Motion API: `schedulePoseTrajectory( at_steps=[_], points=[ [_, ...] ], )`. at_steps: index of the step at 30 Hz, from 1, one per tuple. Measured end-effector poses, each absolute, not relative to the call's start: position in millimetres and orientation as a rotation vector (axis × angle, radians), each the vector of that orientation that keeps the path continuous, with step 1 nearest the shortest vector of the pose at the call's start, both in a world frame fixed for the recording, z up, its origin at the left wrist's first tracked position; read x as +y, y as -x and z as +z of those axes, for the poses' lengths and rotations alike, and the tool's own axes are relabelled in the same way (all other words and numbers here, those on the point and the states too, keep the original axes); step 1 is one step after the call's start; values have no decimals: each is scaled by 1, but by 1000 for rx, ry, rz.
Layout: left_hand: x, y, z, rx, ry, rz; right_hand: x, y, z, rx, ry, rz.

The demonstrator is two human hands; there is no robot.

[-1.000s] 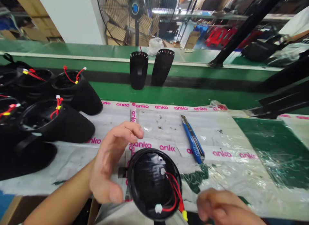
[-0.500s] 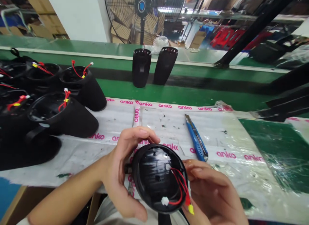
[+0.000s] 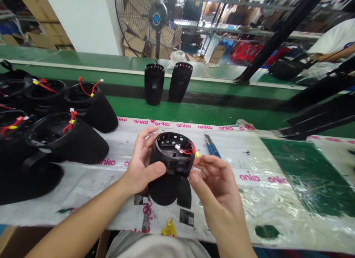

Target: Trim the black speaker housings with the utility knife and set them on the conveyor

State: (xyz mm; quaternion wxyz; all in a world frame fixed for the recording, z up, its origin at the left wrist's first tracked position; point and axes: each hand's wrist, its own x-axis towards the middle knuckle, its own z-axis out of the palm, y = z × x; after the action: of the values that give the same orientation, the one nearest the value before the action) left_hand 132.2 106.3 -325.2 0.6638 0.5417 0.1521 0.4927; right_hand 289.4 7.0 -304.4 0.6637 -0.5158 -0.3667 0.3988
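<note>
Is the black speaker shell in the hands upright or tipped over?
Upright: the speaker shell has its open end up, with red wires showing at the top.

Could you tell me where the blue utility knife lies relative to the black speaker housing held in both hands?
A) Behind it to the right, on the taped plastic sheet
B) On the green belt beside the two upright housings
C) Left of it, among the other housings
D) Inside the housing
A: the blue utility knife lies on the plastic sheet, just behind and right of the speaker housing held by the left hand and right hand.
</note>
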Motion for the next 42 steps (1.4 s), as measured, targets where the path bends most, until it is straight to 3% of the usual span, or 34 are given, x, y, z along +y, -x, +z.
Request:
schedulePoseTrajectory(
  at_steps=[11, 19, 26, 35, 42],
  points=[
    [116, -133, -333, 442, -1230, 1133, 27, -287, -314, -832, 1156, 893],
    [95, -142, -341, 438, -1505, 1373, 18, -295, -342, -819, 1145, 889],
    [96, -141, -337, 274, -1389, 1433, 3, -305, -349, -637, 1063, 1257],
    [85, -134, -343, 550, -1427, 1048, -5, -307, -355, -547, 1090, 1371],
    [77, -148, -338, 836, -1219, 1033, -20, -301, -341, -615, 1249, 1210]
  ],
)
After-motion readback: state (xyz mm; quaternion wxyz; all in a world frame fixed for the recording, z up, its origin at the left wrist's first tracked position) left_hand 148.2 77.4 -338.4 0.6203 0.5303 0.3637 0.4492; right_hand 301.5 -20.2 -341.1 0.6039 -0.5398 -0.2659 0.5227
